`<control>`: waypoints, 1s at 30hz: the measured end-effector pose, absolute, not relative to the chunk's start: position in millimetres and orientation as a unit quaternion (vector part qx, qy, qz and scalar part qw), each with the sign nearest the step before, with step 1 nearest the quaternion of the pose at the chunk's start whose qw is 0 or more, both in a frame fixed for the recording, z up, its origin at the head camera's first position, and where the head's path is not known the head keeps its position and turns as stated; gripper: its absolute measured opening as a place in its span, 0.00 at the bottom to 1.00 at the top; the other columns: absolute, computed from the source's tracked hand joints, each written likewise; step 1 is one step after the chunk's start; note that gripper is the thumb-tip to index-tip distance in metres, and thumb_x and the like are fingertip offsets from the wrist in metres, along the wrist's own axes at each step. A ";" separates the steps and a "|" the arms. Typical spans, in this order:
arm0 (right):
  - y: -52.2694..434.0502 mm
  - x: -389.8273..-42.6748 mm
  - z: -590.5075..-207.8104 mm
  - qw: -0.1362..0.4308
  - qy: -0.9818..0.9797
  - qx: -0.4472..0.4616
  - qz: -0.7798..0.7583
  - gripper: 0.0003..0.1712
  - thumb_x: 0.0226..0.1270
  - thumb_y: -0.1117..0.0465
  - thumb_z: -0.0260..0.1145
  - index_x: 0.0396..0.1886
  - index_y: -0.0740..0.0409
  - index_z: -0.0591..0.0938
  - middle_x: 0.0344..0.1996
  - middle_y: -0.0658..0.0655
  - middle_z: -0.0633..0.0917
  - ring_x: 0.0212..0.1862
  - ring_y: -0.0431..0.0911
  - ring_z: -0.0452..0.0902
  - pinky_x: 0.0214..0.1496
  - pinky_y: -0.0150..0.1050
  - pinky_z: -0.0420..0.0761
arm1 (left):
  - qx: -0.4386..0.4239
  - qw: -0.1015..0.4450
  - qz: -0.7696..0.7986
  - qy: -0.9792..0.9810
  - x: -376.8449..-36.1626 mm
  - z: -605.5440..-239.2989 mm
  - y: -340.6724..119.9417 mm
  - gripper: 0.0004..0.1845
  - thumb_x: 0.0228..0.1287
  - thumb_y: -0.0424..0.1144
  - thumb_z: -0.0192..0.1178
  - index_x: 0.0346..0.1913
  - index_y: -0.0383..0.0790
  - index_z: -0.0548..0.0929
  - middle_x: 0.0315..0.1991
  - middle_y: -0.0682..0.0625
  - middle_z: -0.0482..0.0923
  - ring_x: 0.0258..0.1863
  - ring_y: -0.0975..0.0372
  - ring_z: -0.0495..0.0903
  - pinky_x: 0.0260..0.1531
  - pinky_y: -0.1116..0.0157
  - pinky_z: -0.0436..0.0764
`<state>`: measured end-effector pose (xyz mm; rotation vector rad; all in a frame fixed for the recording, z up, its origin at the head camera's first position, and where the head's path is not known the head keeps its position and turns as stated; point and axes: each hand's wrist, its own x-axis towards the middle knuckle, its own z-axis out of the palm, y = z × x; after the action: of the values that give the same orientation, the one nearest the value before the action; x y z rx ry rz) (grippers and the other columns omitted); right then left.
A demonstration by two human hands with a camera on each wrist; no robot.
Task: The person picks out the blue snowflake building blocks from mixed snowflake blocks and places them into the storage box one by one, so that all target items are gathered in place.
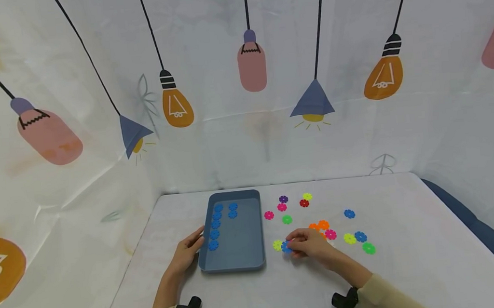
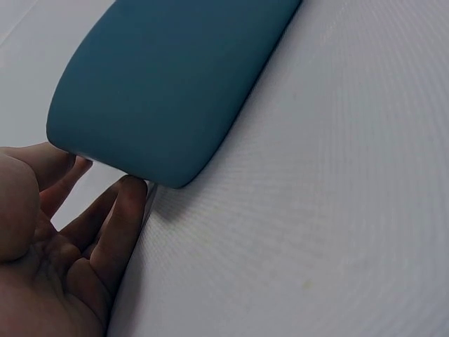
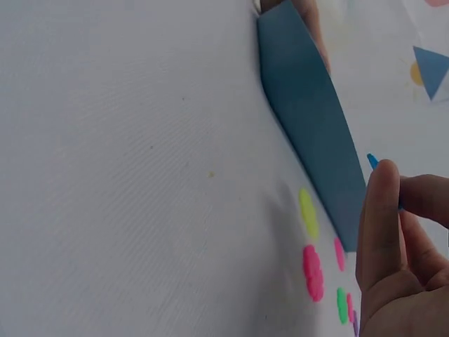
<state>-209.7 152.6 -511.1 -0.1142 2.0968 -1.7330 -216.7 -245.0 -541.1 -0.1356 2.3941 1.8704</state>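
Observation:
A blue-grey tray point(image 1: 241, 251) lies on the white table, with several blue flower-shaped discs point(image 1: 214, 234) along its left side and two more beside them. At the tray's left edge, my left hand point(image 1: 188, 253) holds the rim; in the left wrist view its fingertips meet the lower edge of the tray wall point(image 2: 161, 105). To the right of the tray, my right hand point(image 1: 308, 247) pinches a blue flower-shaped disc point(image 1: 286, 247) between thumb and fingers. Only a thin edge of that blue disc point(image 3: 372, 161) shows in the right wrist view.
A yellow disc point(image 1: 277, 245) lies close by the right hand. Orange discs point(image 1: 323, 225), a pink one point(image 1: 331, 234), two blue ones point(image 1: 360, 236) and a green one point(image 1: 369, 248) lie farther right. Several others, including a purple disc point(image 1: 283, 199), are scattered behind.

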 end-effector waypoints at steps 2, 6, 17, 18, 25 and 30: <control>147.1 -210.4 -509.6 0.209 0.752 -0.045 -0.624 0.18 0.64 0.57 0.70 0.48 0.65 0.80 0.31 0.57 0.83 0.30 0.47 0.82 0.39 0.38 0.84 | -0.043 0.051 0.614 0.787 -216.6 -540.7 -244.9 0.27 0.73 0.43 0.56 0.71 0.45 0.68 0.68 0.36 0.64 0.67 0.45 0.64 0.59 0.48 0.71; 137.1 -211.6 -505.2 0.210 0.748 -0.055 -0.627 0.18 0.65 0.58 0.69 0.48 0.65 0.80 0.31 0.57 0.83 0.31 0.48 0.82 0.39 0.39 0.84 | -0.039 0.052 0.613 0.787 -213.6 -534.6 -242.9 0.27 0.73 0.42 0.55 0.72 0.43 0.67 0.68 0.34 0.64 0.67 0.44 0.64 0.59 0.47 0.71; 111.6 -222.6 -499.0 0.212 0.743 -0.068 -0.632 0.16 0.66 0.58 0.68 0.48 0.64 0.81 0.32 0.59 0.83 0.31 0.48 0.82 0.40 0.38 0.84 | -0.045 0.045 0.614 0.786 -215.2 -539.5 -243.9 0.26 0.73 0.42 0.56 0.71 0.44 0.69 0.67 0.36 0.66 0.66 0.45 0.65 0.59 0.47 0.70; 109.3 -223.2 -498.6 0.212 0.740 -0.070 -0.634 0.16 0.66 0.59 0.68 0.48 0.64 0.81 0.32 0.59 0.84 0.32 0.48 0.82 0.41 0.38 0.84 | -0.048 0.046 0.616 0.785 -215.4 -539.8 -243.8 0.26 0.72 0.42 0.57 0.71 0.45 0.69 0.67 0.37 0.66 0.66 0.46 0.65 0.59 0.47 0.70; 91.2 -227.7 -497.6 0.213 0.727 -0.075 -0.648 0.16 0.66 0.58 0.68 0.48 0.65 0.82 0.33 0.59 0.84 0.31 0.48 0.83 0.40 0.37 0.84 | -0.043 0.043 0.611 0.789 -215.1 -540.6 -244.5 0.27 0.72 0.43 0.57 0.71 0.44 0.69 0.67 0.36 0.66 0.66 0.45 0.65 0.60 0.47 0.69; 78.4 -230.6 -492.9 0.215 0.725 -0.071 -0.651 0.17 0.66 0.59 0.68 0.48 0.66 0.82 0.34 0.59 0.84 0.29 0.45 0.83 0.40 0.36 0.84 | -0.039 0.044 0.612 0.789 -215.9 -540.3 -244.6 0.27 0.72 0.44 0.57 0.71 0.45 0.69 0.68 0.36 0.65 0.67 0.45 0.64 0.60 0.46 0.69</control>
<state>-230.6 78.4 -492.9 -0.1966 2.0097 -1.8046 -215.9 -244.6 -540.3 -0.1197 2.4119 1.8692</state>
